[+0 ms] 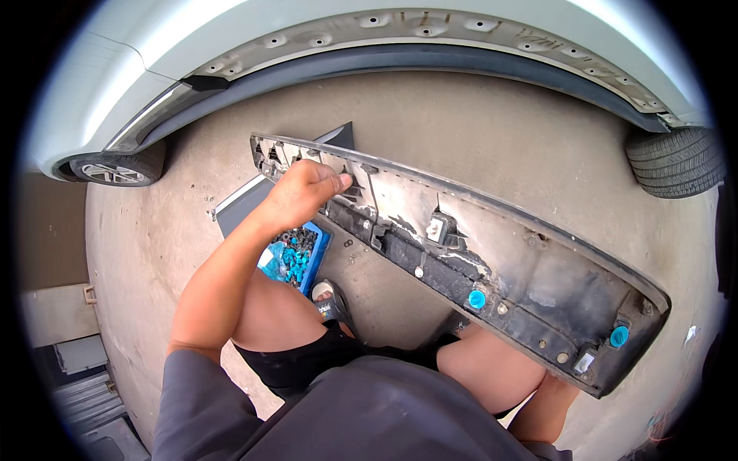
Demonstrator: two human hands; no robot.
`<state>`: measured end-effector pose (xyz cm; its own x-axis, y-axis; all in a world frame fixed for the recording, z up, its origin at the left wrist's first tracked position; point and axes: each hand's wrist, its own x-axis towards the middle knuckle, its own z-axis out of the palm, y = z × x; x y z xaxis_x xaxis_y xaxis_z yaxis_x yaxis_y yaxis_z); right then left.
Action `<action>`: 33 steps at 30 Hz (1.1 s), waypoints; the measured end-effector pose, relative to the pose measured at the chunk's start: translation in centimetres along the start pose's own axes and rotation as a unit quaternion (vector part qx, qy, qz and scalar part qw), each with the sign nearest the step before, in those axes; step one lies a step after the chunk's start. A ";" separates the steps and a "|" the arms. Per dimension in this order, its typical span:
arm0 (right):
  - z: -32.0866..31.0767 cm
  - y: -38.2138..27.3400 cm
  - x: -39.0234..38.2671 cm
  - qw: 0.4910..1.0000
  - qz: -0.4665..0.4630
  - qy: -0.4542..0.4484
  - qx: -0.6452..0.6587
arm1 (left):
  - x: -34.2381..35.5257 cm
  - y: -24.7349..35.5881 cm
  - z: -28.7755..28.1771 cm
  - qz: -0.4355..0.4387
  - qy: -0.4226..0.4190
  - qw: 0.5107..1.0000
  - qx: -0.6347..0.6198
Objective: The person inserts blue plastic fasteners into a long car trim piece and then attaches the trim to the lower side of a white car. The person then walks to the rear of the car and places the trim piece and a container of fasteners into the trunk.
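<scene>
A long car trim panel (500, 238) lies slantwise across my lap, its dirty inner side up. My left hand (304, 192) is closed at the panel's far left part, thumb pressed near its inner face; what the fingers pinch, if anything, is hidden. Low on the right, my right hand (555, 393) reaches under the near edge of the panel, and its fingers are out of sight. Two turquoise clips sit in the panel: one clip (477, 299) near the lower middle, the other clip (619, 336) near the right end. A white clip (436, 229) stands in a raised holder.
A blue tray (319, 250) of black and turquoise clips stands by my left leg. A dark panel (244, 206) lies beyond it. Ahead is a pale car's sill (400, 60), with a wheel (119, 170) at left and a tyre (676, 165) at right.
</scene>
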<state>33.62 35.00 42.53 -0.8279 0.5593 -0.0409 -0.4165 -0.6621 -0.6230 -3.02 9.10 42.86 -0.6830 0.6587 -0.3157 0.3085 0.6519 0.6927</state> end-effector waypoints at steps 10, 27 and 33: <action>3.4 16.7 1.4 0.844 0.273 -0.118 -0.446 | -0.9 -0.4 3.1 0.073 0.012 0.995 -0.072; 12.0 19.8 5.3 0.913 0.111 0.011 -0.392 | -2.3 -4.7 -2.1 -0.091 -0.192 0.895 -0.391; 12.1 18.6 6.7 0.810 0.044 -0.087 -0.578 | -2.9 -0.9 -1.5 -0.030 -0.211 0.911 -0.353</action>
<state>15.83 20.45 40.11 -0.9173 0.3906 -0.0776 0.1948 0.2701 -0.9429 -2.33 5.99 44.13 -0.3227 0.8124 -0.4856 -0.3259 0.3863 0.8629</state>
